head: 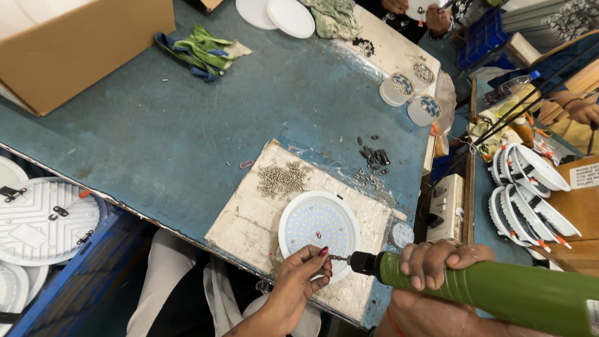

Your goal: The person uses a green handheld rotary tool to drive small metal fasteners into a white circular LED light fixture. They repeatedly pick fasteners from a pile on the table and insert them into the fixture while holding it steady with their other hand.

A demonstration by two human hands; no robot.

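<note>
A round white LED panel light (318, 223) lies on a worn beige board (249, 218) at the near edge of the blue table. My right hand (437, 262) grips a green electric screwdriver (499, 290), its black chuck and bit pointing left toward the panel's near rim. My left hand (299, 284) pinches the bit tip between its fingertips, seemingly holding a small screw there. A pile of small silver screws (284, 180) sits on the board just beyond the panel.
Black clips (372, 156) lie scattered past the board. A cardboard box (75, 43) stands far left, gloves (203, 50) and white discs (277, 14) behind. Stacked panel housings fill a blue crate (37, 224) at left and the right bench (530, 193). Other people's hands work far right.
</note>
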